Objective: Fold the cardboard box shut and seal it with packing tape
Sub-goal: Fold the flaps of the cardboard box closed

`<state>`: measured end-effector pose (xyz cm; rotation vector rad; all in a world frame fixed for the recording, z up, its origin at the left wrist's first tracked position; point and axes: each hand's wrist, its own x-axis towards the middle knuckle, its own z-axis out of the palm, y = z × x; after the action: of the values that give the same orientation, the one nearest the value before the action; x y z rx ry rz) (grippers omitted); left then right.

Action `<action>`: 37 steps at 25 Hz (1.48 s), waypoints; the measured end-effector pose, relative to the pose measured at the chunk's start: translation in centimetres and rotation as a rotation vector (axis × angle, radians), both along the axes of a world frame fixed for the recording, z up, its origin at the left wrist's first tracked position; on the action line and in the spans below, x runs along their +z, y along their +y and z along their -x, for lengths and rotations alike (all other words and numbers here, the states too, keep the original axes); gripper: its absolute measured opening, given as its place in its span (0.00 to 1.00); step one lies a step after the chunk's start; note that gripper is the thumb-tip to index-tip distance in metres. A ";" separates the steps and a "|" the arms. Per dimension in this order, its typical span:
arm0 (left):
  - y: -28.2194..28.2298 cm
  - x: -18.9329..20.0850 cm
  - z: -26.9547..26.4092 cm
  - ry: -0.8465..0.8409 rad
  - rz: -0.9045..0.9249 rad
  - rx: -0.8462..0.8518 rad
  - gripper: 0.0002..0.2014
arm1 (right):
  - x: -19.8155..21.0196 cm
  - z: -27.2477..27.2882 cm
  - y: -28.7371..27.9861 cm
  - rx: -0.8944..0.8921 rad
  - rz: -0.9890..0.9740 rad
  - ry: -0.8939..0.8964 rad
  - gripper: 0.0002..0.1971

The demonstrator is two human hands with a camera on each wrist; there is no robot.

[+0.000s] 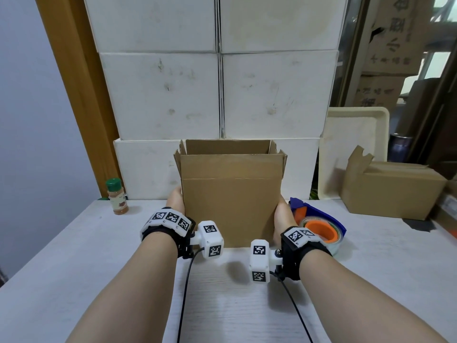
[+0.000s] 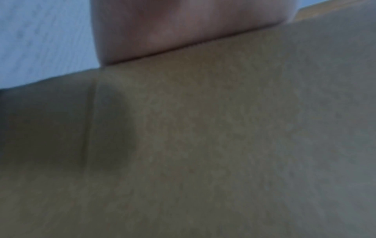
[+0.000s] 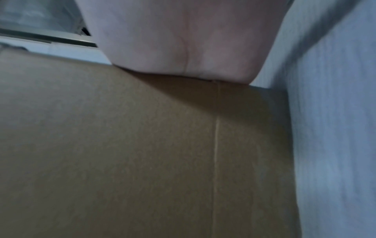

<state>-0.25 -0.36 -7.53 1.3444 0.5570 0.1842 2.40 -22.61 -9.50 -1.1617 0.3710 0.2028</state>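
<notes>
A brown cardboard box (image 1: 230,201) stands upright on the white table (image 1: 74,268), its top flaps up and its top unsealed. My left hand (image 1: 176,201) lies flat against the box's left side and my right hand (image 1: 283,216) against its right side; the fingers are hidden behind the box. In the left wrist view the palm (image 2: 183,24) presses on the cardboard (image 2: 203,145). The right wrist view likewise has the palm (image 3: 183,40) on the box wall (image 3: 122,153). A blue tape dispenser with an orange roll core (image 1: 319,226) lies on the table just right of my right hand.
A green-capped spice bottle (image 1: 117,196) stands at the back left. Stacked white boxes (image 1: 217,95) form a wall right behind the box. A second cardboard box (image 1: 393,191) and a cream tray (image 1: 356,144) sit at the back right.
</notes>
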 end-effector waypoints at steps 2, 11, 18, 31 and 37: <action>0.2 -0.3 -0.4 -0.039 0.045 0.099 0.23 | -0.4 -0.3 -0.3 -0.003 0.040 0.035 0.20; 0.9 0.0 0.0 0.079 0.095 0.137 0.28 | -0.8 0.7 -0.7 -0.110 0.147 -0.072 0.19; -0.3 -2.0 1.8 -0.004 0.117 0.050 0.18 | -3.0 0.7 -0.7 -0.172 0.238 -0.044 0.18; -1.4 2.0 4.6 -0.101 0.111 0.013 0.15 | 0.7 1.6 -0.9 -0.205 0.254 0.005 0.45; -1.6 4.1 5.0 -0.185 0.162 0.020 0.18 | 5.7 4.9 -1.3 -0.062 0.308 -0.118 0.38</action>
<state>-5.26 -1.98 -3.40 1.1512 0.4204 0.2710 -2.46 -23.88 -3.77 -1.4561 0.3407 0.0214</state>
